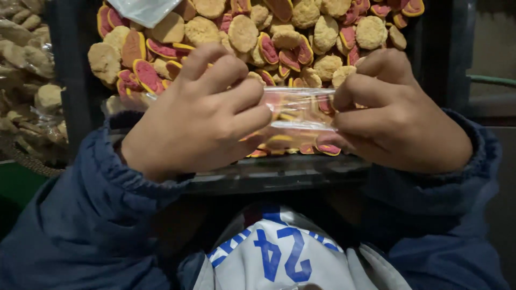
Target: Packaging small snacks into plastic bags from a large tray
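Note:
Both my hands grip a small clear plastic bag (pixel 298 110) stretched between them, just above the near edge of a dark tray (pixel 279 172). My left hand (pixel 199 113) pinches the bag's left end, my right hand (pixel 398 113) pinches its right end. The tray is heaped with round tan biscuits (pixel 243 32) and pink-and-yellow shaped snacks (pixel 145 75). Whether the bag holds anything I cannot tell; snacks show through it. Blue padded sleeves cover both my wrists.
At the left, clear bags of pale snacks (pixel 32 70) lie piled in a woven basket (pixel 27 161). A crumpled clear wrapper (pixel 148 9) rests on the heap at the top. A white garment with blue markings (pixel 279 252) sits below the tray.

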